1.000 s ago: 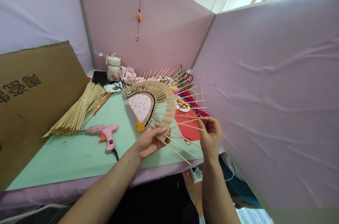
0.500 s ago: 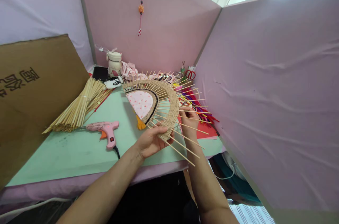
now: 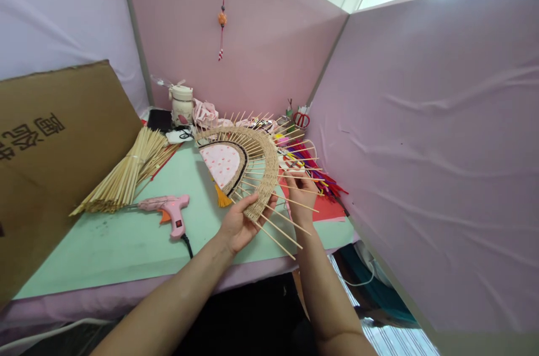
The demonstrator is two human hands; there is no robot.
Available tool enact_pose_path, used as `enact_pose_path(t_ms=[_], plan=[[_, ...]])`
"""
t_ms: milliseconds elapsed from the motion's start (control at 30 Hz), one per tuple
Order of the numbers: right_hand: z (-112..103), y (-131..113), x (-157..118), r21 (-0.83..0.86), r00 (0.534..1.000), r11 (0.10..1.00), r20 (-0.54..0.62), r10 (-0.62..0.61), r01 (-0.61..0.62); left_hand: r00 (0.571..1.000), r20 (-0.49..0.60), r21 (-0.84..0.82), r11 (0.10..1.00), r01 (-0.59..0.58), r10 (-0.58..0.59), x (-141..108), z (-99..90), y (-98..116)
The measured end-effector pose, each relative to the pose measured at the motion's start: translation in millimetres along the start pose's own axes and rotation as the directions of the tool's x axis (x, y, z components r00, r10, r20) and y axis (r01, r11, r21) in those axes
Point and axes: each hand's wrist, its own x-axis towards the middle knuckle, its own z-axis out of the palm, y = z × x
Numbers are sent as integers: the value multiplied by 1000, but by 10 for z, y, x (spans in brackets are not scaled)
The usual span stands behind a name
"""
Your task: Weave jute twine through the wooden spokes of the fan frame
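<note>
Whereas a second ago the right hand (image 3: 301,194) was out by the tips of the pale sticks (image 3: 275,240), it is now tucked in by the outer rim of the woven fan (image 3: 270,168), fingertips drawn together; whether they pinch a strand, I cannot tell. To the right of the glue gun (image 3: 172,212), the left hand (image 3: 238,228) grips the fan's lower end, thumb on top. Also right of the gun, the half-round fan combines spotted pink cloth (image 3: 222,164), dark edging, coarse straw-coloured weave and a fringed orange tassel (image 3: 223,197).
</note>
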Motion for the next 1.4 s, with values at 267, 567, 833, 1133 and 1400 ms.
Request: enact_pose_path(t_ms=[267,567,833,1133,1400], plan=[[-59,32,22,-35,1000,999,0,-18,18,998,42,-54,997,59,-57,-38,-1,-29],[-136,-4,-18,-15,999,1000,45,-9,9,983,180,-72,996,43,-30,-62,-13,2],[-227,11,21,11,999,1000,35,17,-17,960,262,-122,984,130,-94,-93,5,19],[-190,111,49,-57,995,998,96,27,-22,978,199,-145,985,97,-67,-49,-27,4],[-439,156,140,-142,942,979,323,-92,144,986,165,-121,991,51,-31,-63,13,9]])
